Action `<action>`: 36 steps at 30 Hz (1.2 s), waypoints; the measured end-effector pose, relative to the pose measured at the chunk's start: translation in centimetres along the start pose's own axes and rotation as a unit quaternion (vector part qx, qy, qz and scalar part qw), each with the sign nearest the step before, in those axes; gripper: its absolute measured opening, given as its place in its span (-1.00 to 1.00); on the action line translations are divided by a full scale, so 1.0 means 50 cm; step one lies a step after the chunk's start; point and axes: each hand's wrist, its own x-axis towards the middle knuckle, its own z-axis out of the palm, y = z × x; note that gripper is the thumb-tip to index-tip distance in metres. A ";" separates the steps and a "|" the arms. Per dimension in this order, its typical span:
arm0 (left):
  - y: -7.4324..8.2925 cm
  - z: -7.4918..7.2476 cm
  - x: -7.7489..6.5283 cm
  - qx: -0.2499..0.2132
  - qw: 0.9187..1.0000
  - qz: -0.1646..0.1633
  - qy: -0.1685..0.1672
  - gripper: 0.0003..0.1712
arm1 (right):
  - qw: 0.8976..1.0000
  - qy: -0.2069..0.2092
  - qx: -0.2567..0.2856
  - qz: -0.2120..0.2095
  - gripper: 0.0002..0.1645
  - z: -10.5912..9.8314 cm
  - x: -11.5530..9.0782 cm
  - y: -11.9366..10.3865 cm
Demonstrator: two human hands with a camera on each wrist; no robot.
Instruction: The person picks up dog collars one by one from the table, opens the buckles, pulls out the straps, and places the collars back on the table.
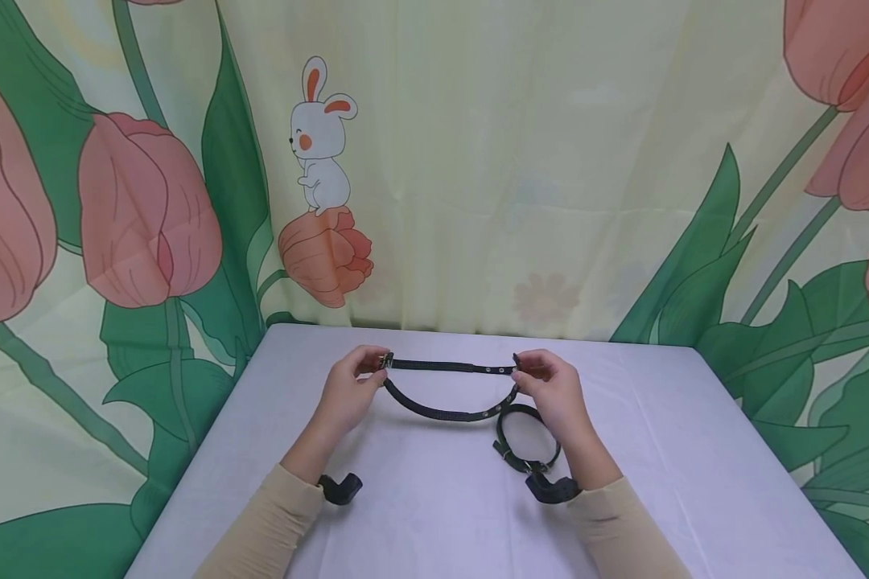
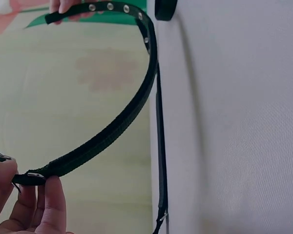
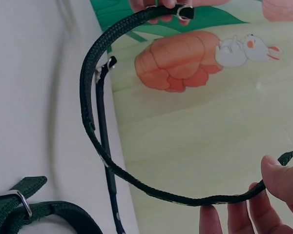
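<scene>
A dark woven pet collar [image 1: 445, 416] sags in a curve between both hands. My left hand [image 1: 349, 386] pinches its buckle end between thumb and fingers; a metal buckle shows there in the left wrist view. My right hand [image 1: 553, 394] pinches the opposite end, where a row of metal-ringed holes [image 2: 111, 6] runs along the strap. Behind the held strap, a second collar [image 1: 434, 366] lies stretched out straight on the table, its buckle [image 3: 98, 74] showing in the right wrist view. A third collar [image 1: 507, 450], fastened into a loop, lies beside the right wrist.
The white-covered table [image 1: 434, 515] reaches back to a curtain [image 1: 478, 161] printed with tulips and a rabbit. Black wrist cameras [image 1: 342, 489] sit at both sleeve cuffs, the right one [image 1: 550, 488] close against the looped collar.
</scene>
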 end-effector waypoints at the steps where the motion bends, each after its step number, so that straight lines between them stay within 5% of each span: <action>1: 0.001 -0.001 0.000 0.000 1.000 0.000 0.001 -0.63 | 1.000 0.004 0.005 0.000 -0.65 -0.001 0.000 0.000; 15: -0.001 -0.016 0.007 -0.009 1.000 0.004 0.019 -0.67 | 0.994 0.069 0.089 -0.008 -0.68 -0.017 0.005 0.003; 36: -0.034 -0.024 0.035 -0.046 0.998 -0.002 0.048 -0.72 | 0.988 0.112 0.104 -0.002 -0.68 -0.049 0.028 0.024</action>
